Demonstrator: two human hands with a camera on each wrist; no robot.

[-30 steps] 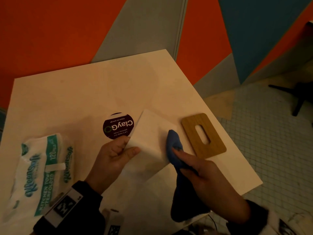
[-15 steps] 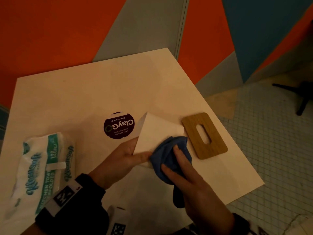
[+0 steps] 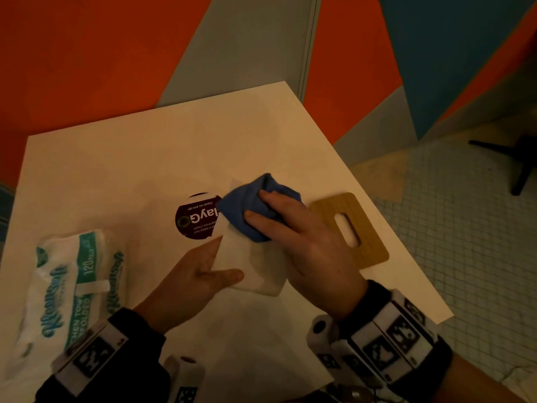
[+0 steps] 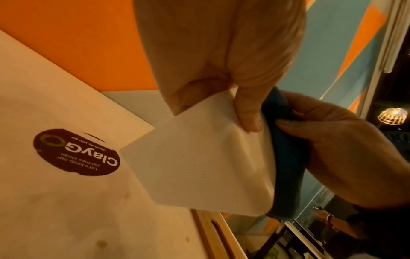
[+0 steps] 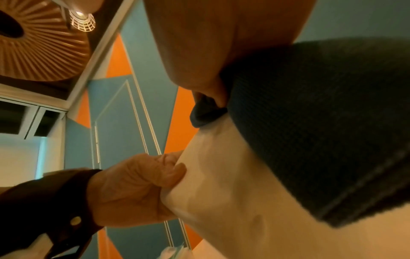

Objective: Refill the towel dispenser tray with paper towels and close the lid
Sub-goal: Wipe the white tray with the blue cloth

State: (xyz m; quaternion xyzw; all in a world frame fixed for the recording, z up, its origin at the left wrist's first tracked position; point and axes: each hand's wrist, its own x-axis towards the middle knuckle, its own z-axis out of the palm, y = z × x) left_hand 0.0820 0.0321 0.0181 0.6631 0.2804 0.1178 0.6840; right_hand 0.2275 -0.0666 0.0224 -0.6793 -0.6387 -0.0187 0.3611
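Observation:
My left hand (image 3: pixel 203 274) grips the white towel tray (image 3: pixel 250 266) by its near left edge, thumb on the inner face, and holds it tilted up off the table. My right hand (image 3: pixel 305 239) holds a bunched blue cloth (image 3: pixel 247 207) and presses it against the tray's far upper part. The left wrist view shows the tray's white underside (image 4: pixel 199 166) with the cloth (image 4: pixel 286 157) behind it. The wooden lid (image 3: pixel 357 228) with its slot lies flat on the table, just right of my right hand. A wrapped pack of paper towels (image 3: pixel 72 286) lies at the table's left.
The white table (image 3: pixel 145 158) carries a round dark sticker (image 3: pixel 194 219) just left of the tray. Its right edge runs close past the lid, with tiled floor (image 3: pixel 465 257) below. An orange, grey and blue wall stands behind. A black chair base (image 3: pixel 520 161) stands far right.
My right hand has swept the blue cloth from the tray's near right side up to its far top end. The left hand has kept its hold and tipped the tray more upright.

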